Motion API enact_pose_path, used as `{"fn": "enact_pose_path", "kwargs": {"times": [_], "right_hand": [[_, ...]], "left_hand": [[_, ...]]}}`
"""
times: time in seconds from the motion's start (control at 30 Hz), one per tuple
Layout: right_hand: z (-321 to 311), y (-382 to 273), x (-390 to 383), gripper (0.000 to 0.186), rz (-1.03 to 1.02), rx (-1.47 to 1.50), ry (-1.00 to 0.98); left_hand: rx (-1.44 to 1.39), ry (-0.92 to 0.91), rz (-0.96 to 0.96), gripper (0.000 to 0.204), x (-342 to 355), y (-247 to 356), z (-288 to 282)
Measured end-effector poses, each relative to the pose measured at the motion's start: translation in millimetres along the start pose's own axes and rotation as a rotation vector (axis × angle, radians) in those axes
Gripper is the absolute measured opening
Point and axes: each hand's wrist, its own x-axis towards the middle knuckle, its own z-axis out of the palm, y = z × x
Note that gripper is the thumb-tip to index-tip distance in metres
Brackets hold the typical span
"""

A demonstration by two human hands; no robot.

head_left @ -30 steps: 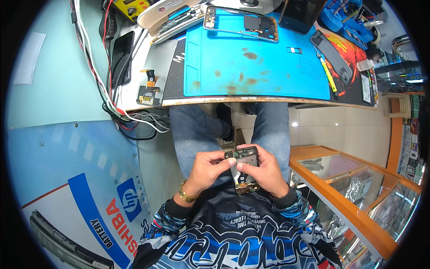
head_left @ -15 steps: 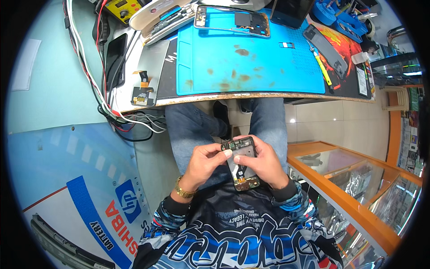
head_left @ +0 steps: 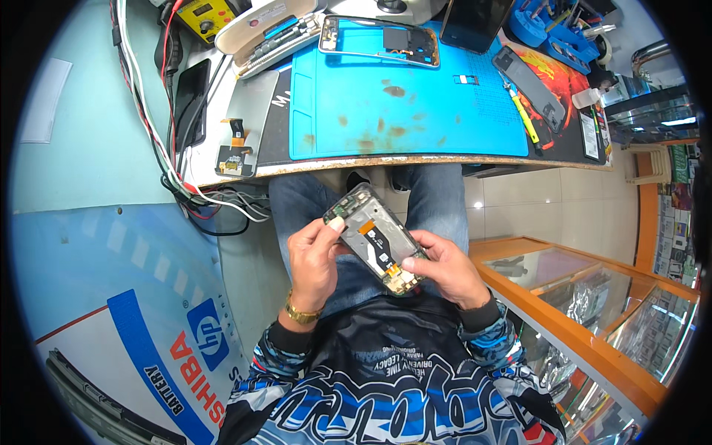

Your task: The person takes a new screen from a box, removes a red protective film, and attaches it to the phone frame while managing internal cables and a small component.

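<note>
Over my lap I hold an opened smartphone [head_left: 393,230], its inner side facing up. Circuit boards show at both ends, and a black flex cable with orange ends runs along its grey middle. The phone is tilted, its far end toward the left. My left hand [head_left: 315,256] grips the far left corner, thumb on the upper board. My right hand [head_left: 445,271] holds the near right end, thumb on the edge by the lower board. The fingers beneath the phone are mostly hidden.
On the bench lie a blue repair mat [head_left: 408,111], a phone frame [head_left: 378,41], a screwdriver set [head_left: 282,41], a yellow-handled tool [head_left: 525,119] and a grey phone back [head_left: 530,89]. Left are a detached screen [head_left: 248,111] and cables [head_left: 141,96]. A glass display case [head_left: 564,289] stands right.
The phone has turned so its far end points left, and it has been raised slightly. My right thumb has slid from its middle to the lower end; my left hand has moved up and left.
</note>
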Motion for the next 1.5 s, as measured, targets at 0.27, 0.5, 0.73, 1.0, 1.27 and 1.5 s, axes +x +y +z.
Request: {"fn": "enact_pose_path", "kwargs": {"times": [0.27,0.5,0.73,1.0,1.27,1.5], "right_hand": [[-11,-10,2,0.034,-0.186,0.039,0.143],[-18,-30,2,0.033,-0.243,-0.018,0.136],[-24,-47,2,0.034,-0.234,-0.130,0.138],[-22,-58,0,0.034,-0.266,-0.201,0.107],[-21,-49,7,0.037,-0.278,-0.070,0.074],[-12,-44,2,0.036,-0.285,-0.019,0.093]], "left_hand": [[-0.221,-0.021,-0.007,0.025,-13,-1,1],[-0.212,-0.125,-0.004,0.030,-14,7,-3],[0.029,-0.174,-0.047,0.023,-6,8,-17],[0.103,-0.163,-0.014,0.016,-2,10,-13],[0.076,-0.070,0.090,0.012,-7,-2,-7],[-0.048,-0.026,-0.068,0.020,-19,-28,-4]]}}
